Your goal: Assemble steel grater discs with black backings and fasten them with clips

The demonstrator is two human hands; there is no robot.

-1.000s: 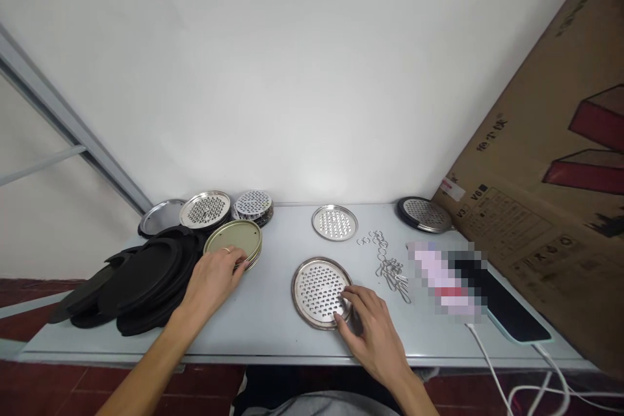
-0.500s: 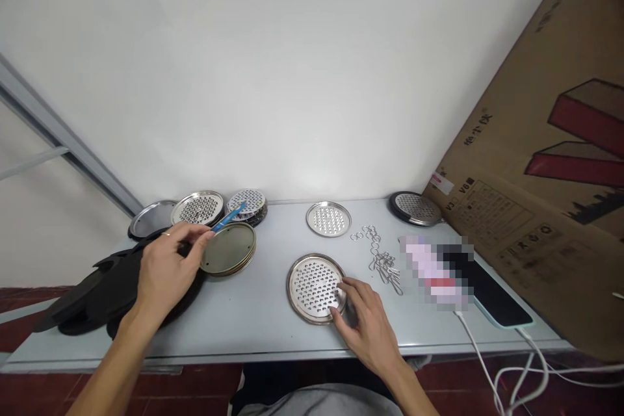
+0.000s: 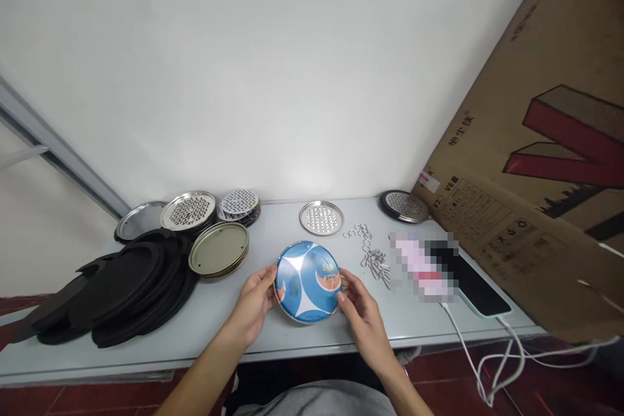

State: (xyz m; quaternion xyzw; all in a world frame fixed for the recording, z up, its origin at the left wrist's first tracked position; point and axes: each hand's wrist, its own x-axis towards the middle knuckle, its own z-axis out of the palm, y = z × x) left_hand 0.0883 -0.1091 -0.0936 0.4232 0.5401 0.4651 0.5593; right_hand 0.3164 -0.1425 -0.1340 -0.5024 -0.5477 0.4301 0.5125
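A round disc with a glossy blue-and-white printed face (image 3: 303, 283) is between my two hands, tilted toward me above the table's front. My left hand (image 3: 256, 302) grips its left edge between thumb and fingers. On the opposite edge, my right hand (image 3: 363, 312) has its thumb on the face and fingers behind. The perforated grater disc that lay here is not visible now; whether it is behind the printed disc I cannot tell. Left of my hands lies a stack of gold-coloured round lids (image 3: 219, 250). Another grater disc (image 3: 322, 218) rests flat behind the printed one.
Black discs (image 3: 131, 286) are heaped at left. Behind them sit a coarse grater disc (image 3: 188, 211) and a finer perforated stack (image 3: 238, 203). Wire rings and clips (image 3: 375, 263) lie right, near a black-rimmed grater (image 3: 404, 206), a phone (image 3: 482, 289) with white cables and a cardboard box (image 3: 487, 195).
The blue disc, seen edge-on in my left hand before, has come right and now faces me. My left hand moved right with it; my right hand now holds its other edge.
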